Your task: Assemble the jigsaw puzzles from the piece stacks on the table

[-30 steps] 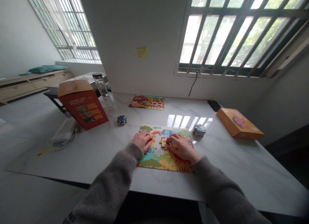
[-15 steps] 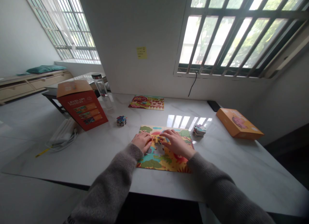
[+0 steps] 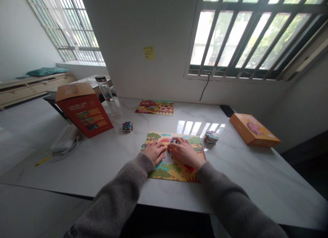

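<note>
A colourful jigsaw puzzle (image 3: pixel 176 176) of trees and animals lies flat on the table in front of me, with a pale gap near its middle. My left hand (image 3: pixel 155 151) rests on its left half, fingers stretched out and tips near the gap's upper edge. From the other side my right hand (image 3: pixel 186 152) reaches in, thumb and fingers bent together on a small puzzle piece (image 3: pixel 169 148) that they mostly cover. Both hands' fingertips nearly meet there. A teal puzzle piece (image 3: pixel 143 147) shows at the puzzle's left edge, beside my left hand.
Stacks of puzzle pieces stand left (image 3: pixel 127 127) and right (image 3: pixel 211 137). Behind lies another puzzle (image 3: pixel 155 107). A red box (image 3: pixel 85 109), glass bottle (image 3: pixel 105 89) and power strip (image 3: pixel 63 140) are at left; an orange box (image 3: pixel 253 130) and black phone (image 3: pixel 227 111) at right.
My left hand has slid slightly right, its fingertips closer to my right hand. The right hand has lowered the puzzle piece toward the gap's upper edge. The teal piece is now uncovered.
</note>
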Tool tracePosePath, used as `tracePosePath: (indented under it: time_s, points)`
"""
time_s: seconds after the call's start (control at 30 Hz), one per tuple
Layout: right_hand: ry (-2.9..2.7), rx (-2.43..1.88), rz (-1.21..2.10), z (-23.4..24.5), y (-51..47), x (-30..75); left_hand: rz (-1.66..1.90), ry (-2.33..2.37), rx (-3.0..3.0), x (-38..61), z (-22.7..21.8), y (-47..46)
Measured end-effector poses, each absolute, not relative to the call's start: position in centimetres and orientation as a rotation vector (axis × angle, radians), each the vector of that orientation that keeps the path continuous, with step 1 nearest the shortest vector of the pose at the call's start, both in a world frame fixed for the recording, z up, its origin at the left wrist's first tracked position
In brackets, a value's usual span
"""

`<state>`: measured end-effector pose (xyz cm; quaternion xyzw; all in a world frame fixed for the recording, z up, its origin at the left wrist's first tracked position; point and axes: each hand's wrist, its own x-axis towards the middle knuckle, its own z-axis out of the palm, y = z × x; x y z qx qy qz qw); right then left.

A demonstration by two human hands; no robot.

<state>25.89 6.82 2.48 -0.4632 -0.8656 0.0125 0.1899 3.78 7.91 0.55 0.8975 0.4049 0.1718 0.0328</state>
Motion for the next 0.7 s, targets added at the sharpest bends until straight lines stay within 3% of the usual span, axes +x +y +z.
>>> tracePosePath:
  time_s: [0.3,0.47,0.7]
  points:
    - [-2.481,-1.193,0.168,2.5,6.6,26.8,0.572,1.244,2.756,3.2,1.0,8.1]
    - [-2.476,-1.208,0.209,2.5,6.4,27.0,0.709,1.683,2.539,-0.4,2.7,9.5]
    - [-2.467,-1.194,0.226,2.5,6.3,27.0,0.385,1.853,2.397,-2.1,2.8,9.4]
